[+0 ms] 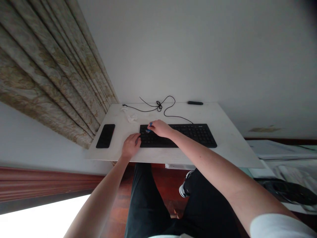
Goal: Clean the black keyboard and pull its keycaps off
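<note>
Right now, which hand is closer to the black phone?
Left. The left hand is at the left end of the keyboard, beside the black phone; the right hand is farther away, over the keys.

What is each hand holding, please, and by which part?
The right hand pinches a small blue object in its fingertips over the keyboard; the part gripped cannot be told. The left hand, at the keyboard's left end, shows nothing held.

no readable text, small logo (198, 125) on black keyboard (198, 136), too blurred
</note>
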`<state>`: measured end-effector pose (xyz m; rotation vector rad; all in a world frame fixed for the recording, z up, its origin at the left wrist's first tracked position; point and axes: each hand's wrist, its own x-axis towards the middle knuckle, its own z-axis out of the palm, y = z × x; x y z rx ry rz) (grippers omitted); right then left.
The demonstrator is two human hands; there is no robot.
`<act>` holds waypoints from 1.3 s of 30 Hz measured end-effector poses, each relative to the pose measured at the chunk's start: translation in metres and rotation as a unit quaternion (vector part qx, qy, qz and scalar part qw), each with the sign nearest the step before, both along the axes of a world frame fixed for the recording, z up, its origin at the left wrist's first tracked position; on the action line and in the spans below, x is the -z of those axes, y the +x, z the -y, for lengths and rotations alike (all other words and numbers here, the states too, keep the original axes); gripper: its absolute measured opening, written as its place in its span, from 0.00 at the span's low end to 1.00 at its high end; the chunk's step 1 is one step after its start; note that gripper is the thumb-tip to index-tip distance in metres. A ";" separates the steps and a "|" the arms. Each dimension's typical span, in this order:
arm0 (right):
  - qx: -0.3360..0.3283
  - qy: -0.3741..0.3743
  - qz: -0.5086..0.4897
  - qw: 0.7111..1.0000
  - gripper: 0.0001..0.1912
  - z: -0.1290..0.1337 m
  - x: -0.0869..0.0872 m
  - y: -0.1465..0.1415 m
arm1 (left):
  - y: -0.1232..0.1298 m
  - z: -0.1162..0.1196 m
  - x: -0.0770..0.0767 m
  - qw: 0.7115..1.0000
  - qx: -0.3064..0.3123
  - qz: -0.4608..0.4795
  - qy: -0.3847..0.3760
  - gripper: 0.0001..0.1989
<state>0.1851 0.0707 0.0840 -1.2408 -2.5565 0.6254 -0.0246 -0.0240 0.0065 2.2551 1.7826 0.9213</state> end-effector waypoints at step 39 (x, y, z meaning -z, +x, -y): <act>0.010 0.031 0.128 0.991 0.15 0.002 -0.018 -0.017 | 0.000 0.000 0.001 1.000 0.003 0.020 -0.003 0.15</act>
